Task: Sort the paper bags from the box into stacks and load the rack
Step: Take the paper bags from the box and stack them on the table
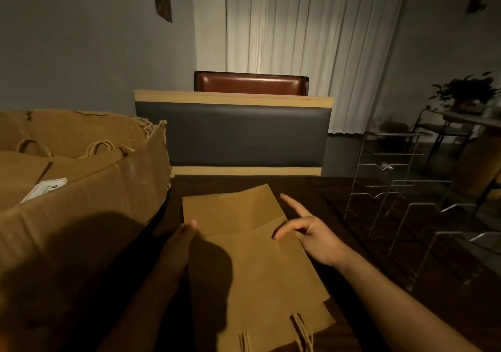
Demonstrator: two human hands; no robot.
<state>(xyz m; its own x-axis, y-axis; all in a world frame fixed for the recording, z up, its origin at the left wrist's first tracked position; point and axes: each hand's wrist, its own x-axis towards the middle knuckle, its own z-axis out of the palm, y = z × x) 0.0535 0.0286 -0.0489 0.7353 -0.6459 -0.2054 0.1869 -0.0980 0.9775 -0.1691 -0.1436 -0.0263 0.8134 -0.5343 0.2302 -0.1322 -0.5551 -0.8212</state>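
Resting straight-fingered against the paper bag (252,256), left hand (180,246); right hand (311,232) above it (grip open, empty).

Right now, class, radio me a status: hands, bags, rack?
Left hand flat against bags' left edge; right hand open over them. More bags in box. Rack unloaded, path clear.

Only printed thing I see: a white label (44,191) lying inside the cardboard box (89,189) to my left. It carries dark marks, but they are too blurred and small to read. No other lettering or numbers show anywhere.
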